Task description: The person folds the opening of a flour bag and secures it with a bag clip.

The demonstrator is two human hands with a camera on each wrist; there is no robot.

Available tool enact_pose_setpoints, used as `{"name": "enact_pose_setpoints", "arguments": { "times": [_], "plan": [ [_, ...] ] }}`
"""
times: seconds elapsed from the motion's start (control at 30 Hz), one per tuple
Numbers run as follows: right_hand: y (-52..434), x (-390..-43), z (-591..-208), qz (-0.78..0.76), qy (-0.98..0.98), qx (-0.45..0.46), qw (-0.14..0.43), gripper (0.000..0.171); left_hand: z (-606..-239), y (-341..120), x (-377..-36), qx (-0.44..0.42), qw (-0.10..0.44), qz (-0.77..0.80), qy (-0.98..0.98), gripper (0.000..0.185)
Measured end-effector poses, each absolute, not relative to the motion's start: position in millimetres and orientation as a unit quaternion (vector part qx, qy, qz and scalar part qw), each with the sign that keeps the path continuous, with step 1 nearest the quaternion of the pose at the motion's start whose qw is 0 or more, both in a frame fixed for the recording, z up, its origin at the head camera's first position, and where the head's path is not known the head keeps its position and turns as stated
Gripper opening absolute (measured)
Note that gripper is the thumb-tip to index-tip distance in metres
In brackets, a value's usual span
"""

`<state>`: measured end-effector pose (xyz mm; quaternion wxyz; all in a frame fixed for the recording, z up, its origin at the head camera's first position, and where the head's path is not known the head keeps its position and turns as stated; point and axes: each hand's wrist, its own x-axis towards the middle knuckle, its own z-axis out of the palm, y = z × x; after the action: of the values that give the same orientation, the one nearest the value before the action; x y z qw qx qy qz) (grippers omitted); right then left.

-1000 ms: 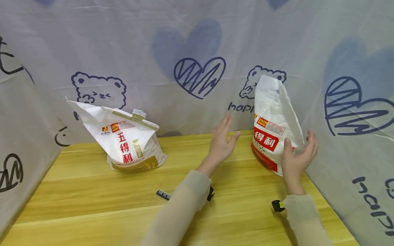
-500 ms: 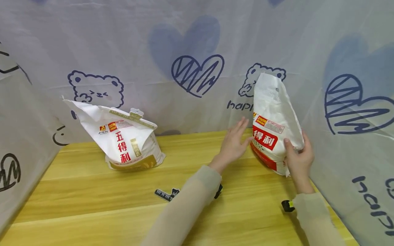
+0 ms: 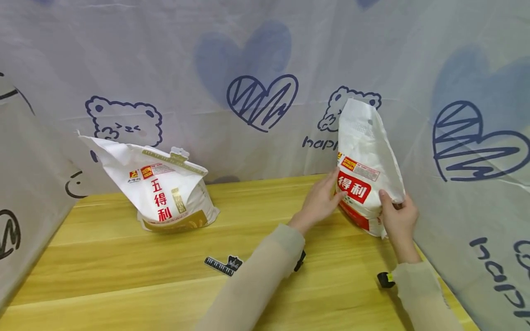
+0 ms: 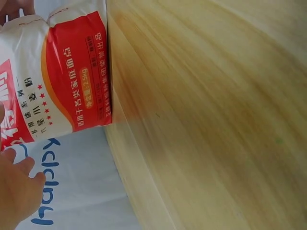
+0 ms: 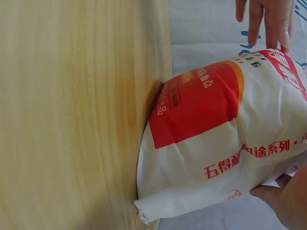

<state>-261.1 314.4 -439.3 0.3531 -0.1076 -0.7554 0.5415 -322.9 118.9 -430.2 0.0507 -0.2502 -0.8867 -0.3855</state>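
Observation:
A white and red flour bag (image 3: 366, 156) stands at the back right of the table, its pale top rising to a narrow point. My left hand (image 3: 318, 200) is at the bag's left side, fingers extended along it and thumb near the red label. On the other side my right hand (image 3: 399, 218) holds the bag's right edge, thumb on the front and fingers partly hidden behind. In the right wrist view, the right thumb presses the side of the flour bag (image 5: 201, 115). The bag's base sits on the wood in the left wrist view.
A second flour bag (image 3: 174, 193), white and gold with a clip on its folded top, stands at the back left. A piano-shaped clip (image 3: 223, 265) lies on the wooden table (image 3: 124, 271). A printed cloth (image 3: 256, 46) hangs behind and at both sides.
My left hand has moved right until its fingers reach the flour bag's left side. My right hand, first open beside the bag, has closed on its right edge.

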Motion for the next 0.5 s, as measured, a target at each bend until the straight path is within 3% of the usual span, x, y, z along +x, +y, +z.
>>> {"name": "enact_pose_setpoints", "arguments": {
  "times": [0.5],
  "plan": [
    [317.0,-259.0,-444.7,0.586,-0.734,-0.077,0.336,0.030,-429.3,121.9,-311.8,-0.203,0.037,-0.455,-0.866,0.066]
  ]
}}
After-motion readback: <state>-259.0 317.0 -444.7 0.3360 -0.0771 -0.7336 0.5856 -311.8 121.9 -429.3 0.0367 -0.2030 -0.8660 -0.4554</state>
